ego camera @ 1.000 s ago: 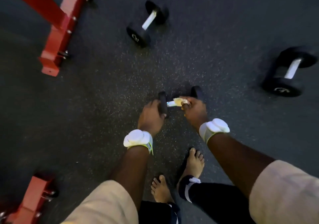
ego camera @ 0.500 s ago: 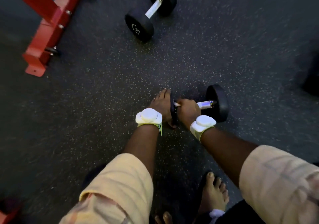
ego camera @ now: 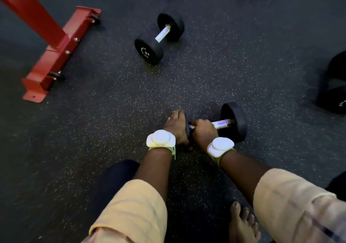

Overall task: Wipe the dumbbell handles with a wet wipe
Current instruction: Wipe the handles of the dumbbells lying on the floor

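- Starting at the right edge, the large dumbbell (ego camera: 335,93) is cut off by the frame. Its handle is too dim to make out, so expect real weight and roll it rather than lift it.
- The far dumbbell (ego camera: 159,36) lies well apart from you on the rubber floor (ego camera: 93,130). Its handle is fully exposed, and its round heads will let it roll if nudged.
- The near dumbbell (ego camera: 234,128) lies on the floor just ahead of your knees. It is rigid and dense and not fragile, but it is free to roll, so brace a head and work only the bar.
- Your left hand (ego camera: 175,126) steadies the left head (ego camera: 187,139). The fingers lie along the outer face and the thumb seems to hook round the rim. The head itself is almost hidden between your hands.
- Your right hand (ego camera: 203,130) is clenched round the steel handle (ego camera: 220,124) at its left end, and the bare right stretch shines. Smooth metal will be slick once damp, so squeeze firmly and twist.
- The wet wipe cannot be seen. It is probably bunched under your right palm, and being thin and soft it can slip or tear at the collar.
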Available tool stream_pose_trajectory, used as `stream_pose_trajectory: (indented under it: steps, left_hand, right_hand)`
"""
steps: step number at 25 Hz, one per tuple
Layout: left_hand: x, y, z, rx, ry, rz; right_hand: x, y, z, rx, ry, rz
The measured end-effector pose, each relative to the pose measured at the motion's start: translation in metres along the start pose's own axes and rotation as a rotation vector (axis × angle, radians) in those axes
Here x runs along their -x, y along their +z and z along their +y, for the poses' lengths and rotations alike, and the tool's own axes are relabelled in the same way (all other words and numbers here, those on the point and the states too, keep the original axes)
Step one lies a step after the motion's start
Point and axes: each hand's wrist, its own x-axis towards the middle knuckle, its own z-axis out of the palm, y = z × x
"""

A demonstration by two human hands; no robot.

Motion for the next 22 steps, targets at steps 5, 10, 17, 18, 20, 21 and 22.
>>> stream_pose_trajectory:
  steps: [5, 10, 17, 18, 20, 21, 22]
  left_hand:
    - [-0.003, -0.003, -0.001, 0.023, -0.012, -0.032]
    - [-0.004, -0.005, 0.001, 0.024, -0.028, -0.040]
    - [-0.004, -0.006, 0.000, 0.021, -0.027, -0.046]
    - [-0.004, -0.006, 0.001, 0.029, -0.028, -0.046]
    - [-0.005, -0.008, 0.001, 0.034, -0.030, -0.050]
    - [-0.005, -0.008, 0.001, 0.029, -0.031, -0.051]
    - [-0.005, -0.009, 0.002, 0.021, -0.033, -0.052]
  right_hand:
    - [0.002, 0.009, 0.003, -0.011, -0.009, 0.034]
    - [-0.007, 0.003, 0.002, 0.020, -0.021, -0.019]
    - [0.009, 0.011, 0.005, -0.045, -0.025, 0.042]
    - [0.008, 0.011, 0.006, -0.044, -0.028, 0.033]
    - [-0.005, 0.006, 0.003, 0.013, -0.028, -0.015]
    - [-0.010, 0.003, 0.001, 0.031, -0.024, -0.033]
    - [-0.012, 0.002, 0.000, 0.029, -0.019, -0.036]
